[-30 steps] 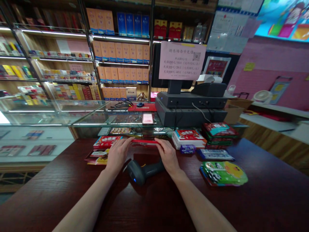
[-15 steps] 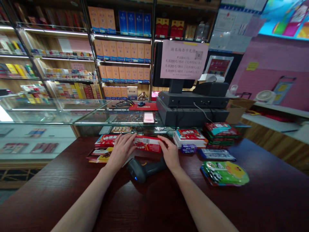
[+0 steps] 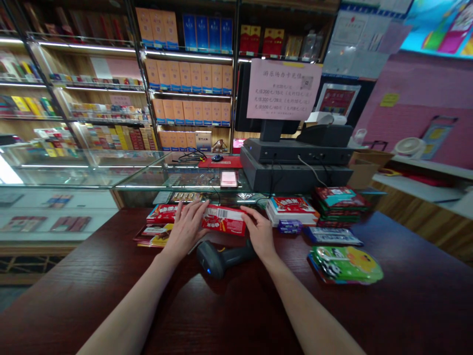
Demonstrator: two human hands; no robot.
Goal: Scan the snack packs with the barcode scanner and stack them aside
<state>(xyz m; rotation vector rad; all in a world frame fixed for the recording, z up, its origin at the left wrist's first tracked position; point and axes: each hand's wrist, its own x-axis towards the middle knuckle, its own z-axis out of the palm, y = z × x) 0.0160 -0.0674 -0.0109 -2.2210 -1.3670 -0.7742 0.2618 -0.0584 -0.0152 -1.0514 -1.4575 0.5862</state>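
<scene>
- Left hand (image 3: 186, 229): fingers spread and half open, tips pressed against the left end of the red snack box (image 3: 223, 220), near the middle of the frame; the little-finger side sits close to a second red snack box (image 3: 162, 214).
- Right hand (image 3: 259, 232): loosely curved, fingertips against the right end of the same box, so the box sits between the two hands. It lies slightly askew with its barcode side up. I cannot tell whether it is lifted off the counter or resting on it.
- Barcode scanner (image 3: 221, 259): lies on its side on the dark red wooden counter (image 3: 84, 266), just below the box and between the wrists.
- Snack packets (image 3: 153, 235): piled under the second box, left of the left hand.
- Right of the right hand: a stack of snack boxes (image 3: 291, 211), small purple packets (image 3: 290, 226), a stack of green and red packets (image 3: 338, 207), a long blue packet (image 3: 332, 236) and a green packet (image 3: 345, 265).
- Beyond the counter: a glass display case (image 3: 66, 172) with a blurred phone (image 3: 229, 179) on top, and a cash register (image 3: 295, 165) to the right.
- Upper part of the frame: shelves of boxed goods (image 3: 188, 74) and a pink paper sign (image 3: 284, 88).
</scene>
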